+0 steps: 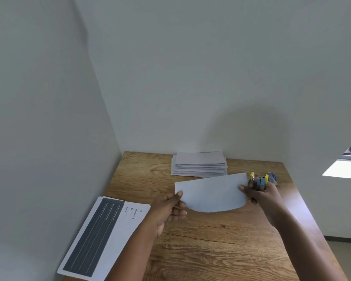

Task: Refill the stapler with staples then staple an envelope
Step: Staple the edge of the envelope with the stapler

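A white envelope (212,192) is held up over the wooden table (201,240), bowed downward along its lower edge. My left hand (168,209) pinches its left end. My right hand (263,196) pinches its right end with the thumb and also grips a blue and yellow stapler (259,180), whose yellow tips stick up above the fingers. A small blue and white staple box (272,177) lies on the table just behind my right hand.
A stack of white envelopes (199,164) rests against the back wall. Printed sheets with a dark panel (101,234) lie at the table's front left, close to the left wall. The table's right edge drops off to the floor.
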